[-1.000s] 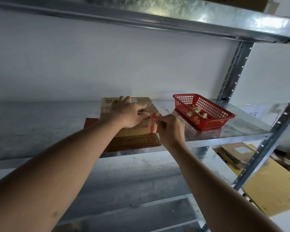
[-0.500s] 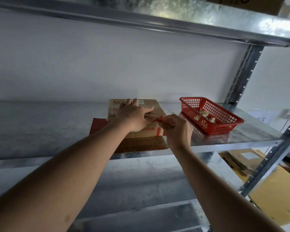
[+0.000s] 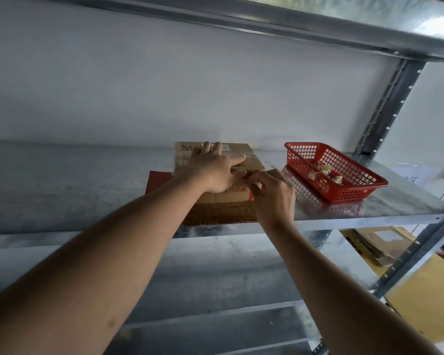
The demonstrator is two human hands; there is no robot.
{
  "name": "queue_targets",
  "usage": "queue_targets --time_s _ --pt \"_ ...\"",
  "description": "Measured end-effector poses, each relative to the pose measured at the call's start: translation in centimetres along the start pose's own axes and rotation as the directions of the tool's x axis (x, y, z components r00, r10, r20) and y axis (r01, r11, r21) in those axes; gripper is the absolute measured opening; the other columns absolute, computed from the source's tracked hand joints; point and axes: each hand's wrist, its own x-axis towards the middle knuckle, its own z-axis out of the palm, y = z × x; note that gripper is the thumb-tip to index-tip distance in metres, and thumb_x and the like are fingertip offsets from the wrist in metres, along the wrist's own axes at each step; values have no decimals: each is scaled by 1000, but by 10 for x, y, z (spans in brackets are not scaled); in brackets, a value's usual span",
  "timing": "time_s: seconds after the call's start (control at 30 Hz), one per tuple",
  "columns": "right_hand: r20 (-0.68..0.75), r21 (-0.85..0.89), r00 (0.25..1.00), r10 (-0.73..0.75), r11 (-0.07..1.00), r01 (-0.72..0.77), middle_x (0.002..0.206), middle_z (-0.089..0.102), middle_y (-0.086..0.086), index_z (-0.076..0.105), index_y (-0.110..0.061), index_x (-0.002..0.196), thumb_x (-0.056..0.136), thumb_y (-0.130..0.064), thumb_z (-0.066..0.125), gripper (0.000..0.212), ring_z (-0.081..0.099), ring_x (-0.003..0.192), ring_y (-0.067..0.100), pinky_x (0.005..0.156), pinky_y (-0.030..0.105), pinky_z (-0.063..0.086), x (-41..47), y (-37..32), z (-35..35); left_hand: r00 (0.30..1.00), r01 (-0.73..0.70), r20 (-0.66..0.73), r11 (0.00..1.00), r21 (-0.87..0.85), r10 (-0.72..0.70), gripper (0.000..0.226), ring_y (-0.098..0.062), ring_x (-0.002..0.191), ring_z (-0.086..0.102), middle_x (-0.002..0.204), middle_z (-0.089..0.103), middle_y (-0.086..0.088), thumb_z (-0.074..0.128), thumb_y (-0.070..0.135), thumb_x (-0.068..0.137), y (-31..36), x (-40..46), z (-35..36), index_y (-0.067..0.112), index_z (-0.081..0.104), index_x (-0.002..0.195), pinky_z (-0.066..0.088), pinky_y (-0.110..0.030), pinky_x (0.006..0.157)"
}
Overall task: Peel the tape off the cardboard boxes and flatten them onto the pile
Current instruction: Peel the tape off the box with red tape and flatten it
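Observation:
A brown cardboard box (image 3: 251, 160) with red print lies on the metal shelf (image 3: 369, 213), on top of flattened cardboard (image 3: 221, 215) with a red sheet (image 3: 158, 179) showing at the left. My left hand (image 3: 215, 170) lies flat on the box top and presses it down. At the box's right front corner my right hand (image 3: 272, 193) pinches a strip of red tape (image 3: 251, 174) between thumb and fingers. The corner itself is hidden behind that hand.
A red plastic basket (image 3: 369, 185) with crumpled tape balls (image 3: 323, 171) stands to the right of the box. A steel upright (image 3: 387, 108) rises at the back right. Below the shelf on the right lie more flat cardboard sheets (image 3: 426, 298).
My right hand has pulled the red tape strip up off the box's front corner and drawn it a little to the right. My left hand has stayed pressed on the box.

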Motion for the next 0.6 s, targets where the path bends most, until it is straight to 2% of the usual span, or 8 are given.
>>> queue_targets --time_s 0.1,0.2,0.23,0.33,0.43,0.5,0.57,0.6 --pt "23 -39 999 -32 999 33 96 76 2 79 -16 89 87 -6 77 10 65 74 14 57 14 43 -1 0 -4 1000 -5 -29 1000 8 6 64 -39 153 8 168 17 -8 22 77 99 -1 5 4 58 11 159 15 -62 121" --pt "96 -30 995 3 1000 0 93 75 1 77 -14 91 89 -5 73 10 67 74 15 59 20 52 3 3 -8 998 -14 -62 999 37 17 65 -39 152 11 166 20 -9 19 76 98 -1 8 9 57 11 160 20 -64 119" --pt "124 -34 992 15 999 -11 92 74 1 76 -13 90 87 -4 74 10 67 74 16 60 19 51 3 3 -9 997 -17 -79 998 56 21 65 -40 152 12 166 20 -10 18 75 99 -1 9 11 55 11 160 20 -64 119" --pt "164 -62 985 51 997 -41 86 73 0 73 -13 86 80 -3 77 12 65 72 14 59 8 37 0 -4 -8 990 -23 -139 993 116 39 63 -41 154 15 169 20 -14 14 71 102 1 10 15 51 13 162 19 -62 121" --pt "103 -4 988 114 993 -114 78 71 -8 71 -18 85 77 -7 79 16 63 65 5 56 3 33 -3 -10 -7 986 -14 -164 988 156 40 63 -41 154 17 169 20 -15 12 68 103 5 12 15 48 14 163 20 -60 121" --pt "44 99 977 207 973 -210 72 69 -14 66 -22 90 78 -9 78 21 63 62 -5 58 3 41 0 -9 -11 986 -9 -165 986 165 37 63 -42 153 18 169 21 -15 14 68 103 7 14 14 47 14 163 20 -59 121" --pt "-8 196 956 295 938 -288 69 68 -17 65 -23 90 80 -11 78 22 67 64 -3 64 15 53 6 -6 -16 985 -6 -166 986 167 34 63 -42 152 20 168 23 -14 15 69 103 9 15 14 47 16 162 21 -59 120" --pt "-31 208 948 318 929 -305 69 67 -18 67 -23 88 81 -11 78 18 68 66 -1 66 16 54 9 -4 -19 986 -6 -162 986 164 33 64 -42 152 21 167 25 -14 16 69 103 10 16 15 47 17 162 22 -59 120"
